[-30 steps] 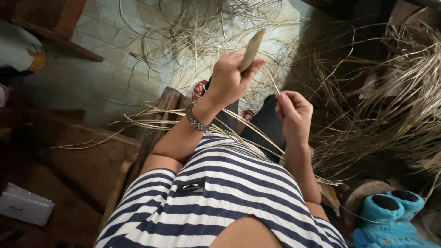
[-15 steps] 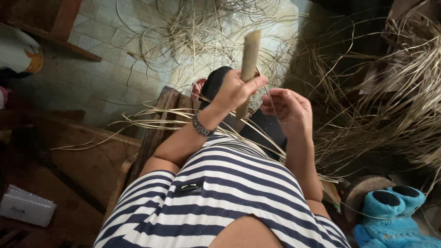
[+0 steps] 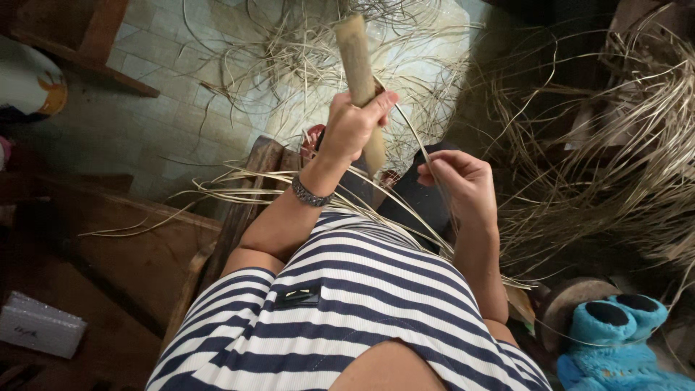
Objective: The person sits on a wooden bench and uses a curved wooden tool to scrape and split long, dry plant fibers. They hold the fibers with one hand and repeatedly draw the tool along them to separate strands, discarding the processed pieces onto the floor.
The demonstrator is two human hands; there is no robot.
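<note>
A pale wooden stick (image 3: 357,72) is gripped upright in the left hand (image 3: 352,127), fingers wrapped tight around its lower half, raised above the lap; a thin straw strand (image 3: 405,217) is pinched between the fingertips of the right hand (image 3: 463,185), just beside the stick. Loose straw (image 3: 615,166) is heaped on the tiled floor (image 3: 145,123) around; a blue plush toy (image 3: 615,340) is seen at lower right.

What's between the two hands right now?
Head view: thin pale straw strands run from the left hand, gripping a tan stick, to the right hand.
</note>
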